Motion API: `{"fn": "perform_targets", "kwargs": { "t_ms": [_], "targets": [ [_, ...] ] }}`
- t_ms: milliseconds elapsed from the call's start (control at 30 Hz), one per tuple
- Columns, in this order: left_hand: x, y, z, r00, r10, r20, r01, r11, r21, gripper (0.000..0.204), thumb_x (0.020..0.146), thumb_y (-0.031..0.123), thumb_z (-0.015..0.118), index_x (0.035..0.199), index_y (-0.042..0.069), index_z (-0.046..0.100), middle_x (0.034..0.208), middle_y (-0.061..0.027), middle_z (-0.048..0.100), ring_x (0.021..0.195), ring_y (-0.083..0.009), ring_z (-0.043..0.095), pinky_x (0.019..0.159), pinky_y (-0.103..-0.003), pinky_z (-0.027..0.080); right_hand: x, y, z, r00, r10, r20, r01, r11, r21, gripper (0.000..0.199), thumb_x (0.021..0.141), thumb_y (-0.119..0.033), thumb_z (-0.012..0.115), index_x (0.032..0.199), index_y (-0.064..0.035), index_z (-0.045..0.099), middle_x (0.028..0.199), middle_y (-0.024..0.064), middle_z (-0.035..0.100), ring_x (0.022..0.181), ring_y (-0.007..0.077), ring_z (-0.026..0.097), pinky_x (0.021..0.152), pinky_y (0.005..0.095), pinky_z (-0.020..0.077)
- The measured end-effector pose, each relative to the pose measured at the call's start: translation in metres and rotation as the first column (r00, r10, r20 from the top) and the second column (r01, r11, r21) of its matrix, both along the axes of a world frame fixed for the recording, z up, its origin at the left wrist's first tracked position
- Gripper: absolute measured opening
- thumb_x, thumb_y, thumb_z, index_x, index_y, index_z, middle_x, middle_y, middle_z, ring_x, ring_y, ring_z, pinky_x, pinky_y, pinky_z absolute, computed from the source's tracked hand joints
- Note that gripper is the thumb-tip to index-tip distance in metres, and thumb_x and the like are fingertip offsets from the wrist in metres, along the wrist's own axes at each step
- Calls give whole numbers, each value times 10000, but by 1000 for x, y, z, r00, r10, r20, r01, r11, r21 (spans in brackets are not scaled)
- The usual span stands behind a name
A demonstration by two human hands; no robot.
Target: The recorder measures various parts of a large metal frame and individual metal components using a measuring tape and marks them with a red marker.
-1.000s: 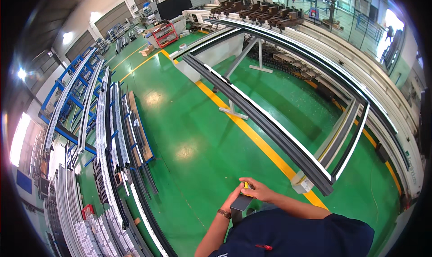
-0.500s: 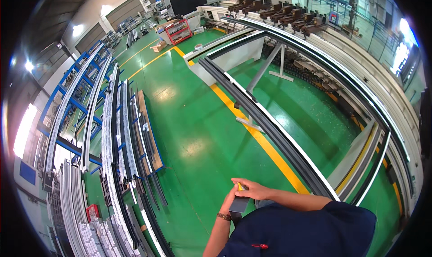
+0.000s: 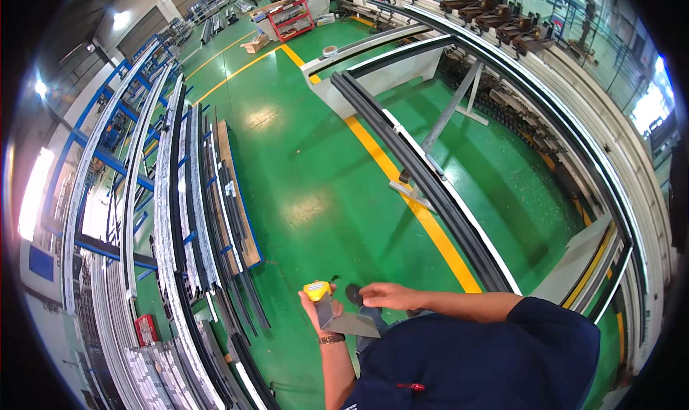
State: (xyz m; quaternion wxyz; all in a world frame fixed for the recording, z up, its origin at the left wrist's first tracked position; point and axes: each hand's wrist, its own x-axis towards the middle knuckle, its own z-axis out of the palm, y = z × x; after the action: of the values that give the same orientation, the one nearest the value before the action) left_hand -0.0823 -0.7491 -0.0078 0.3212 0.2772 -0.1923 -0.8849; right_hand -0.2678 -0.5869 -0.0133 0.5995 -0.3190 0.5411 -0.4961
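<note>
"Is that green floor (image 3: 301,216) all around the hands?"
"Yes, with long metal profiles (image 3: 169,195) left of the grip and a dark frame (image 3: 425,177) ahead, to its right."
"And the grip?"
"The left hand (image 3: 310,312) is closed around a yellow tape measure (image 3: 316,290) and a bent grey plate (image 3: 354,326) that juts rightward."
"The right hand (image 3: 387,295)?"
"Just right of them, fingers loosely extended, nothing visible in it."
</note>
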Motion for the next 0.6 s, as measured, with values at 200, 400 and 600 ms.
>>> {"fn": "perform_targets", "kwargs": {
  "t_ms": [200,400,600],
  "targets": [
    [-31,-132,-11,998,60,-33,-62,995,-75,672,1025,713,446,1254,108,627,1022,-209,714,408,-166,486,363,-305,386,-12,-125,16,867,430,-251,-448,894,-14,792,980,-526,691,1533,-5,468,1509,205,495,1441,298,450,1199,417,363],
    [-83,-266,3,979,-78,-189,62,994,-87,747,1024,740,396,1271,79,639,1061,-213,725,404,-160,486,379,-304,394,-51,-258,49,878,301,-373,-384,907,-171,1047,865,-593,783,1602,-7,325,1484,213,474,1415,333,443,1178,448,369],
    [-141,-356,20,962,-119,-246,128,991,23,660,1029,687,479,1261,89,635,1129,-180,720,490,-146,543,449,-290,453,-69,-342,44,888,176,-426,-278,941,-191,1153,764,-563,872,1598,-12,298,1451,218,501,1341,348,506,1133,453,411]
  ]
}}
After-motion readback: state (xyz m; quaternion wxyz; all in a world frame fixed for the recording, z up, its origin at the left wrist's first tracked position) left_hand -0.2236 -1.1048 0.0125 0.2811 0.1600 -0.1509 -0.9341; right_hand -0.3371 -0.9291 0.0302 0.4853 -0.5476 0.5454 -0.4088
